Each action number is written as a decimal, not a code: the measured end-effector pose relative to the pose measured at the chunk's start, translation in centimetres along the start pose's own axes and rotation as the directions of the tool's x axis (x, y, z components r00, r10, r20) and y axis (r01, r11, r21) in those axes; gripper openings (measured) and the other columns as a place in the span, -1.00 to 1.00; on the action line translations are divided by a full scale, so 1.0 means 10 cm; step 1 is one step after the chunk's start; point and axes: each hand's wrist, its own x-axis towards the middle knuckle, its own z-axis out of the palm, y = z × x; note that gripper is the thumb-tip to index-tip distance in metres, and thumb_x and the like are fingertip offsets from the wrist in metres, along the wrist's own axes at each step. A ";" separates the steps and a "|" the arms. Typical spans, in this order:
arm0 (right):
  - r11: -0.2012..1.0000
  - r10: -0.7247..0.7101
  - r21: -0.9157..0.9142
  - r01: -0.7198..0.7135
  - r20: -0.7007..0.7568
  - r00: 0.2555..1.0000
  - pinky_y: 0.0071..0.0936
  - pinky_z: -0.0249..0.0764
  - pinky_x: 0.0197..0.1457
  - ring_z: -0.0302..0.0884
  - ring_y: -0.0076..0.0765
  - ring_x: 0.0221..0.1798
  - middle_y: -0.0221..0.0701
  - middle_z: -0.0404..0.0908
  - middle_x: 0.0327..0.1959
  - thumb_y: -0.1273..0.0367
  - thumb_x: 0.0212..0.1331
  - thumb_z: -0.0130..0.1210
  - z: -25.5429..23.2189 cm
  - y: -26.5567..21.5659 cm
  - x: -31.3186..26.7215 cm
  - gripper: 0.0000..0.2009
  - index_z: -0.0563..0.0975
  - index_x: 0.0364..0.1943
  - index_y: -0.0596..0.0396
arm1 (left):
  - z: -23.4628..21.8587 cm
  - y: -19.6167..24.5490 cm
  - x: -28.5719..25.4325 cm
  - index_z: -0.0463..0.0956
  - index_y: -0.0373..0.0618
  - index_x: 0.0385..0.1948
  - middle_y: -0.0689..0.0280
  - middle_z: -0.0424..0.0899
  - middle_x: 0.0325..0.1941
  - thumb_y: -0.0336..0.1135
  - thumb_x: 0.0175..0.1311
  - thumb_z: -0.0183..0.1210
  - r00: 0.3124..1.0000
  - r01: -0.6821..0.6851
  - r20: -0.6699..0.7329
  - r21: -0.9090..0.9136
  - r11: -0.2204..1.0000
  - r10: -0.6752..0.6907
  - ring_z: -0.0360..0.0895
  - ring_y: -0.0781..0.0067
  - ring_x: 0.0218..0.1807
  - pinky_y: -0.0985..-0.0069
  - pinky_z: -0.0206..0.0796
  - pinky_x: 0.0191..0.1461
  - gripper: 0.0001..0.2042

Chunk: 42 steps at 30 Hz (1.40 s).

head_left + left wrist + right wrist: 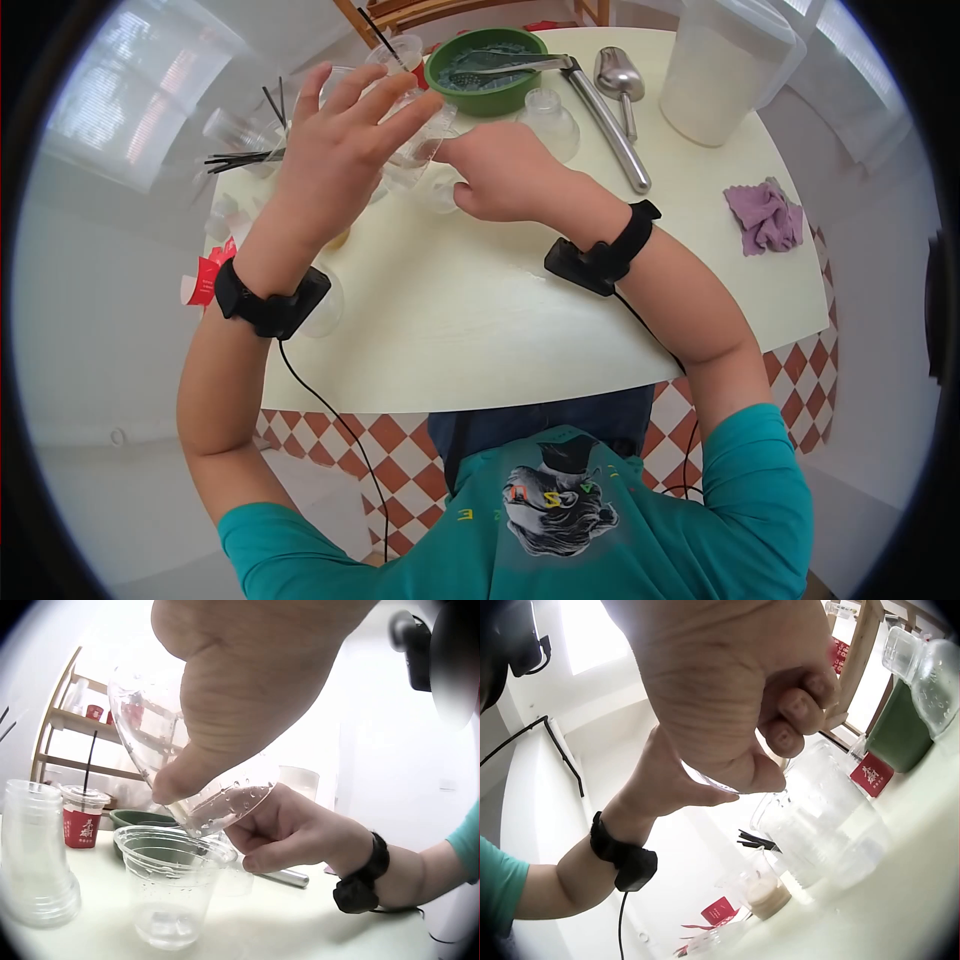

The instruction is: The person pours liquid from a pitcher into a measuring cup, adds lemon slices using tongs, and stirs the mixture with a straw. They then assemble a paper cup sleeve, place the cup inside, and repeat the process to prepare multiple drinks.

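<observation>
Cup (pixel 225 808) tilts, seemingly clasped within left grip (pixel 247 682).

The left hand (pixel 335 150) holds a clear plastic cup (pixel 438 122) beside the right hand (pixel 510 172), a green bowl (pixel 495 102) and metal scoop (pixel 618 75) beyond.

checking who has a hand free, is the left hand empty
No, in the left wrist view the left hand grips a tilted clear vessel above a clear cup.
</observation>
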 end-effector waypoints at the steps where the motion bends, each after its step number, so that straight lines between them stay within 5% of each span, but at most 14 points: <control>1: 1.000 -0.020 -0.023 0.019 -0.032 0.999 -0.20 0.44 -0.32 0.56 -0.10 -0.39 -0.30 0.58 -0.54 0.47 -0.07 0.05 0.04 0.02 0.01 -0.61 0.58 -0.06 -0.11 | 0.00 0.00 0.00 0.46 0.21 0.09 0.48 0.48 0.15 -0.63 -0.25 0.28 1.000 0.001 -0.001 0.000 1.000 -0.001 0.33 0.36 0.27 0.07 -0.08 0.41 -0.30; 3: 0.998 -0.040 -0.047 0.037 -0.064 0.997 -0.22 0.44 -0.31 0.55 -0.11 -0.40 -0.31 0.57 -0.53 0.47 -0.07 0.05 0.07 0.07 0.01 -0.61 0.58 -0.06 -0.10 | 0.01 -0.01 -0.01 0.50 0.20 0.01 0.45 0.53 0.08 -0.51 0.02 0.12 0.998 -0.026 -0.062 0.097 0.995 0.032 0.41 0.37 0.19 0.07 0.05 0.34 -0.55; 6: 0.999 0.020 -0.046 -0.025 -0.101 0.995 -0.22 0.45 -0.31 0.56 -0.10 -0.38 -0.31 0.60 -0.50 0.46 -0.07 0.06 0.06 0.08 0.00 -0.74 0.60 -0.23 -0.04 | 0.07 -0.08 -0.02 0.46 0.21 0.09 0.47 0.48 0.16 -0.67 -0.19 0.22 0.999 -0.007 -0.037 0.081 0.997 0.010 0.33 0.35 0.27 0.07 -0.05 0.40 -0.33; 9: 0.996 0.076 -0.035 -0.082 -0.141 0.987 -0.22 0.45 -0.32 0.55 -0.10 -0.38 -0.32 0.60 -0.49 0.45 -0.07 0.08 0.08 0.15 0.03 -0.85 0.58 -0.36 0.01 | 0.11 -0.11 -0.03 0.44 0.21 0.10 0.46 0.47 0.16 -0.68 -0.18 0.21 1.000 0.018 -0.007 0.138 0.990 -0.017 0.32 0.35 0.28 0.08 -0.03 0.40 -0.32; 11: 0.994 0.099 -0.022 -0.112 -0.317 0.943 -0.22 0.44 -0.33 0.55 -0.11 -0.40 -0.34 0.56 -0.55 0.43 -0.07 0.11 0.06 0.20 0.02 -0.87 0.58 -0.38 0.02 | 0.14 -0.14 -0.07 0.43 0.21 0.11 0.45 0.47 0.17 -0.68 -0.19 0.21 1.000 0.029 -0.004 0.123 0.992 -0.028 0.32 0.34 0.28 0.08 -0.03 0.41 -0.31; 15: 0.966 0.145 -0.113 -0.232 -0.506 0.850 -0.20 0.48 -0.31 0.57 -0.10 -0.28 -0.29 0.58 -0.42 0.34 -0.06 0.15 -0.12 0.39 0.02 -0.83 0.58 -0.36 0.05 | 0.14 -0.15 -0.12 0.46 0.16 0.08 0.40 0.52 0.10 -0.64 -0.02 0.07 0.998 0.057 -0.013 0.097 0.994 -0.056 0.36 0.33 0.22 0.06 -0.01 0.39 -0.45; 17: 0.879 0.176 -0.290 -0.379 -0.541 0.823 -0.21 0.51 -0.19 0.57 -0.13 -0.17 -0.28 0.56 -0.20 0.25 -0.03 0.23 -0.19 0.52 -0.02 -0.67 0.54 -0.13 -0.02 | 0.11 -0.16 -0.14 0.45 0.16 0.09 0.41 0.51 0.09 -0.63 -0.07 0.12 0.996 0.090 -0.002 0.088 0.992 -0.091 0.36 0.33 0.22 0.07 0.00 0.38 -0.41; 18: 0.879 0.175 -0.291 -0.378 -0.540 0.823 -0.21 0.51 -0.19 0.57 -0.13 -0.17 -0.28 0.56 -0.20 0.25 -0.03 0.23 -0.22 0.57 -0.04 -0.67 0.54 -0.13 -0.02 | 0.10 -0.16 -0.15 0.44 0.17 0.10 0.41 0.51 0.09 -0.62 -0.13 0.17 0.992 0.121 0.010 0.079 0.989 -0.123 0.35 0.33 0.23 0.07 0.00 0.38 -0.38; 20: 0.824 0.390 -0.315 -0.471 -0.287 0.875 -0.21 0.52 -0.07 0.53 -0.08 -0.03 -0.23 0.51 -0.04 0.20 -0.03 0.25 -0.27 0.62 -0.05 -0.51 0.45 0.04 -0.04 | 0.05 -0.18 -0.16 0.42 0.17 0.11 0.40 0.49 0.12 -0.58 -0.23 0.26 0.985 0.173 0.004 0.033 0.984 -0.173 0.34 0.30 0.24 0.10 0.01 0.38 -0.32; 23: 0.838 0.414 -0.287 -0.464 -0.220 0.883 -0.22 0.52 -0.02 0.52 -0.09 0.02 -0.23 0.52 -0.08 0.23 -0.04 0.24 -0.27 0.57 -0.06 -0.45 0.40 0.12 -0.03 | 0.02 -0.18 -0.19 0.40 0.16 0.11 0.38 0.48 0.12 -0.51 -0.35 0.36 0.971 0.238 -0.012 -0.048 0.970 -0.239 0.34 0.27 0.21 0.13 0.02 0.36 -0.25; 33: 0.931 0.279 -0.151 -0.331 -0.289 0.916 -0.21 0.54 -0.10 0.57 -0.06 -0.09 -0.15 0.60 -0.22 0.31 -0.10 0.23 -0.01 0.82 0.01 -0.51 0.43 0.00 0.10 | -0.03 -0.09 -0.38 0.38 0.08 0.08 0.28 0.48 0.07 -0.42 -0.43 0.42 0.949 0.299 -0.032 -0.232 0.925 -0.315 0.37 0.15 0.10 0.24 0.10 0.24 -0.23; 36: 0.903 0.382 -0.105 -0.417 -0.250 0.890 -0.21 0.54 -0.17 0.59 -0.03 -0.21 -0.13 0.61 -0.32 0.31 -0.19 0.26 -0.06 0.79 0.04 -0.53 0.42 -0.13 0.19 | -0.06 -0.09 -0.40 0.39 0.08 0.08 0.28 0.49 0.06 -0.42 -0.43 0.41 0.948 0.301 -0.032 -0.236 0.924 -0.317 0.38 0.15 0.09 0.24 0.10 0.24 -0.23; 38: 0.874 0.458 -0.089 -0.478 -0.181 0.870 -0.22 0.50 -0.04 0.58 0.03 -0.12 -0.05 0.61 -0.25 0.31 -0.26 0.27 -0.09 0.76 0.04 -0.35 0.38 0.05 0.27 | -0.08 -0.09 -0.40 0.39 0.07 0.08 0.28 0.49 0.06 -0.42 -0.43 0.41 0.947 0.305 -0.034 -0.228 0.925 -0.321 0.38 0.16 0.09 0.24 0.11 0.24 -0.23; 42: 0.870 0.461 -0.104 -0.482 -0.175 0.870 -0.25 0.51 -0.05 0.58 0.01 -0.12 -0.06 0.61 -0.24 0.31 -0.27 0.28 -0.12 0.77 0.05 -0.35 0.39 0.04 0.28 | -0.09 -0.09 -0.40 0.40 0.08 0.07 0.28 0.49 0.06 -0.44 -0.42 0.41 0.951 0.294 -0.032 -0.219 0.930 -0.308 0.38 0.19 0.12 0.23 0.11 0.25 -0.24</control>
